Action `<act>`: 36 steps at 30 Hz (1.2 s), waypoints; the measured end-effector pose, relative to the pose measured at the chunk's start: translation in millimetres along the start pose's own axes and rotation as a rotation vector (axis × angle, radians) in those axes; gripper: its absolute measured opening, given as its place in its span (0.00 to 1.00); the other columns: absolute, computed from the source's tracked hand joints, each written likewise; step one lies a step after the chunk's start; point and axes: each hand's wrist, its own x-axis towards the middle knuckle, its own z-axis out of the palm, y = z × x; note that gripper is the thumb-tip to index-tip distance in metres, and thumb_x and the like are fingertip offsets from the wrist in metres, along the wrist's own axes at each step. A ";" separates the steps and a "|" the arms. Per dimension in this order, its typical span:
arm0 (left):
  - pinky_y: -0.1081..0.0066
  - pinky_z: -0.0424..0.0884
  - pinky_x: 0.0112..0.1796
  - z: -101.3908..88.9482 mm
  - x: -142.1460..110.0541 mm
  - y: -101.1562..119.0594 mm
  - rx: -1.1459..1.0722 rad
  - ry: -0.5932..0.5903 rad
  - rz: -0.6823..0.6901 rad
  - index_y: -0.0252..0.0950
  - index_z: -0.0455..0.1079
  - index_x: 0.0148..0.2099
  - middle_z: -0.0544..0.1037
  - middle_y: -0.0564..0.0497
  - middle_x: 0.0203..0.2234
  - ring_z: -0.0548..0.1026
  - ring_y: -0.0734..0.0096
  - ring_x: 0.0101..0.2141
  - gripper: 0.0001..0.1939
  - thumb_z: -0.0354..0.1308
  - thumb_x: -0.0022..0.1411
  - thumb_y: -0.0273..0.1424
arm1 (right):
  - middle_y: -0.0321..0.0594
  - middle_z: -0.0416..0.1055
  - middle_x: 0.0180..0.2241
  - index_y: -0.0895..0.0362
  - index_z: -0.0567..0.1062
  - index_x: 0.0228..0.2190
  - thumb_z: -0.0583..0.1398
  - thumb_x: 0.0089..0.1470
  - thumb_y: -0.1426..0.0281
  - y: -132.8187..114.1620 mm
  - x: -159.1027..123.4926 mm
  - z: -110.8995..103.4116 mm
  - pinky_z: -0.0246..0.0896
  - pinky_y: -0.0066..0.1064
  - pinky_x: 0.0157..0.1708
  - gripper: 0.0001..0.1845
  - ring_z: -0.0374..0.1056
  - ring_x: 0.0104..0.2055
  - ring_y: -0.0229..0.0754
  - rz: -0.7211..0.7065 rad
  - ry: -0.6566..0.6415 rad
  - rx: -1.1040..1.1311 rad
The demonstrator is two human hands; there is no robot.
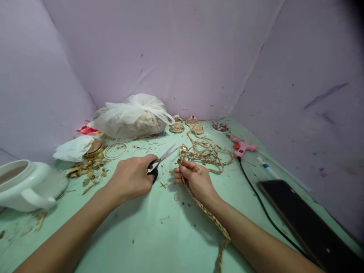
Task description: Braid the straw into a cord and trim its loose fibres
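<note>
My left hand (133,174) is closed around the black handles of a pair of scissors (165,154); the blades point up and to the right, slightly apart. Between the thumb and fingers of my right hand (196,178) is a braided straw cord (209,216). One length of it runs down over my right wrist toward the table's near edge. Beyond that hand lies a loose tangle of the same cord (209,151) on the green table (159,235). The scissor tips stop just short of the cord, not touching it.
A pink glue gun (243,146) with a black cable, a pen (267,167) and a dark phone (301,223) lie at right. Behind stand a white plastic bag (133,117) and woven straw pieces (176,127). Dry scraps (88,167) and a white pot (34,185) are left.
</note>
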 end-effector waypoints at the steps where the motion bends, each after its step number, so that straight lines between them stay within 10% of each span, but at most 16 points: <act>1: 0.70 0.59 0.26 2.2 0.3 0.1 -0.007 0.011 0.030 0.45 0.63 0.44 0.76 0.53 0.31 0.72 0.61 0.31 0.19 0.47 0.48 0.30 | 0.34 0.69 0.16 0.60 0.68 0.25 0.63 0.32 0.73 -1.7 -0.5 0.1 0.62 0.27 0.19 0.12 0.64 0.16 0.33 0.009 -0.028 0.008; 15: 0.62 0.59 0.42 12.2 -0.8 5.4 -0.010 0.115 0.288 0.34 0.59 0.51 0.74 0.45 0.35 0.70 0.62 0.38 0.26 0.49 0.46 0.26 | 0.32 0.67 0.17 0.59 0.72 0.25 0.61 0.36 0.68 -5.3 -12.0 0.6 0.61 0.27 0.16 0.10 0.58 0.14 0.30 -0.162 -0.257 -0.098; 31: 0.73 0.58 0.24 15.1 -4.1 11.3 -0.126 -0.072 0.201 0.39 0.63 0.34 0.72 0.52 0.22 0.71 0.67 0.25 0.11 0.46 0.47 0.23 | 0.32 0.66 0.17 0.60 0.73 0.22 0.61 0.36 0.67 -5.2 -16.0 5.0 0.64 0.28 0.19 0.08 0.57 0.15 0.29 -0.190 -0.163 -0.128; 36: 0.73 0.63 0.27 8.4 4.3 1.2 -0.533 0.108 0.037 0.37 0.64 0.39 0.73 0.52 0.26 0.70 0.70 0.27 0.14 0.49 0.47 0.26 | 0.32 0.67 0.17 0.60 0.72 0.27 0.62 0.33 0.67 -5.8 -11.8 3.7 0.64 0.28 0.20 0.14 0.59 0.15 0.30 -0.100 -0.163 -0.005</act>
